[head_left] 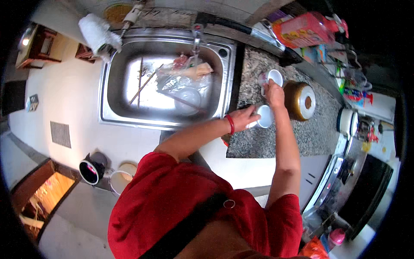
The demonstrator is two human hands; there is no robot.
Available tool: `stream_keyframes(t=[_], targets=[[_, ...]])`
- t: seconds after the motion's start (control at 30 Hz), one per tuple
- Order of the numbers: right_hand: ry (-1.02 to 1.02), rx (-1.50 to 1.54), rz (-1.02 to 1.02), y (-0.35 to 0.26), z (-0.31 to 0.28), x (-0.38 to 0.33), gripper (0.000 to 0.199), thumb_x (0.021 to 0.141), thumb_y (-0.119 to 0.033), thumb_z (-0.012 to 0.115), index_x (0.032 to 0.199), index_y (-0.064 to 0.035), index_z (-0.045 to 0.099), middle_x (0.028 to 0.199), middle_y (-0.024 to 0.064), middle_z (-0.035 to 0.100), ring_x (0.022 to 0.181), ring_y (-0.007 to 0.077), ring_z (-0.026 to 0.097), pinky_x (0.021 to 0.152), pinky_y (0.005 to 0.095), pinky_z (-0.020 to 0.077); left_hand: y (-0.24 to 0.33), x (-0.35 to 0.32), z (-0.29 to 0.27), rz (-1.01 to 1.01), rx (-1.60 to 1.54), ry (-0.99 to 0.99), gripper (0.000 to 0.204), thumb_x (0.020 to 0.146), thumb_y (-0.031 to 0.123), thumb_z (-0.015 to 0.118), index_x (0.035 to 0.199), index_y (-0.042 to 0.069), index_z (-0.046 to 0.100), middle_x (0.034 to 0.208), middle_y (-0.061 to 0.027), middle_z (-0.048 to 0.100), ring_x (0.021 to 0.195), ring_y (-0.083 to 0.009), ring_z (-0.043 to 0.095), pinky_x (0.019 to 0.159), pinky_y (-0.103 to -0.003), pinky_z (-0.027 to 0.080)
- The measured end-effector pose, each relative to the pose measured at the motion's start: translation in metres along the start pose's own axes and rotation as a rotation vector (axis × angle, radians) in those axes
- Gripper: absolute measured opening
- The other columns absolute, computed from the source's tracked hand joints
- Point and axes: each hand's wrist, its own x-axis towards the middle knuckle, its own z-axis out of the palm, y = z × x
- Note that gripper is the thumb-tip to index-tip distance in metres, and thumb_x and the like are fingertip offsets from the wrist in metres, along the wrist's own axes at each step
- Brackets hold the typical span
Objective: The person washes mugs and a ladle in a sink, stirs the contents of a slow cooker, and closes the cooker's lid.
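A stainless steel sink (115, 93) is sitting left of the granite counter (319, 129), holding chopsticks (142, 86), a clear plastic bag (172, 82) and a clear bowl (188, 97). A faucet (197, 36) is hanging over its back rim. A white cloth roll (99, 32) is lying at the sink's upper left corner. A brown jar with a white lid (300, 100) is standing on the counter. A pink box (302, 29) is resting at the back. A steel pot (91, 169) is sitting on the floor (69, 99) below.
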Motion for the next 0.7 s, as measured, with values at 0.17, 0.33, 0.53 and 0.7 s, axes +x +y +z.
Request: stream_keyframes(t=[0.17, 0.33, 0.53, 0.7], targets=[[0.097, -0.018, -0.243, -0.046, -0.014, 0.012, 0.018, 0.078, -0.021, 0.052, 0.082, -0.0034, 0.053, 0.070, 0.0195, 0.057, 0.067, 0.0370, 0.055, 0.061, 0.0448, 0.0430, -0.008, 0.002, 0.010, -0.025, 0.016, -0.118, 0.034, 0.079, 0.017, 0.045, 0.112, 0.023, 0.041, 0.117, -0.0206, 0.036, 0.089, -0.0354, 0.053, 0.076, -0.039, 0.046], [0.009, -0.017, -0.636, -0.127, -0.012, 0.016, 0.012, 0.075, -0.017, 0.055, 0.081, -0.0068, 0.053, 0.072, 0.0121, 0.056, 0.079, 0.0260, 0.054, 0.078, 0.0418, 0.0356, -0.008, 0.006, 0.014, -0.101, -0.247, -0.056, 0.035, 0.079, 0.017, 0.043, 0.114, 0.013, 0.042, 0.122, -0.0191, 0.035, 0.098, -0.0366, 0.048, 0.086, -0.042, 0.038], [-0.168, -0.144, -0.726, -0.194, 0.039, 0.039, 0.017, 0.079, -0.019, 0.050, 0.089, -0.0055, 0.051, 0.074, 0.0127, 0.059, 0.077, 0.0259, 0.057, 0.088, 0.0491, 0.0266, 0.023, -0.008, -0.071, -0.062, -0.175, -0.269, 0.048, 0.072, 0.016, 0.051, 0.118, 0.007, 0.041, 0.122, -0.0180, 0.040, 0.114, -0.0333, 0.036, 0.097, -0.038, 0.027], [-0.216, 0.172, -0.411, -0.222, 0.069, 0.062, 0.025, 0.080, -0.023, 0.049, 0.093, -0.0022, 0.053, 0.082, 0.0220, 0.058, 0.079, 0.0347, 0.056, 0.078, 0.0442, 0.0382, -0.023, -0.064, -0.073, -0.417, -0.128, -0.052, 0.033, 0.064, 0.016, 0.059, 0.093, 0.002, 0.053, 0.099, -0.0161, 0.051, 0.095, -0.0308, 0.047, 0.082, -0.039, 0.037]])
